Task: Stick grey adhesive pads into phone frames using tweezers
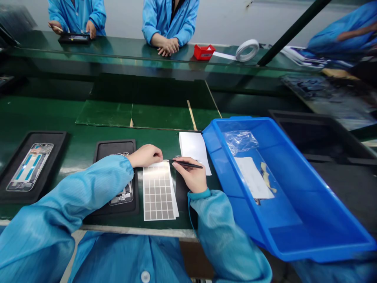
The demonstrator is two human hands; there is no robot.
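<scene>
My left hand [145,155] is curled, its fingers pressing the top edge of a white sheet of grey square stickers [158,191] on the green bench. My right hand [191,173] pinches black tweezers [185,163], whose tips point left to the sheet's upper right corner. Under my left forearm lies a black tray [115,149] holding a phone frame [125,194], partly hidden by my sleeve.
A second black tray with a phone frame [30,166] lies at the left. A white paper [194,147] sits behind my right hand. A blue bin [294,220] with papers and a plastic bag stands at the right. Two people in blue coats stand across the bench near a red tape dispenser [204,51].
</scene>
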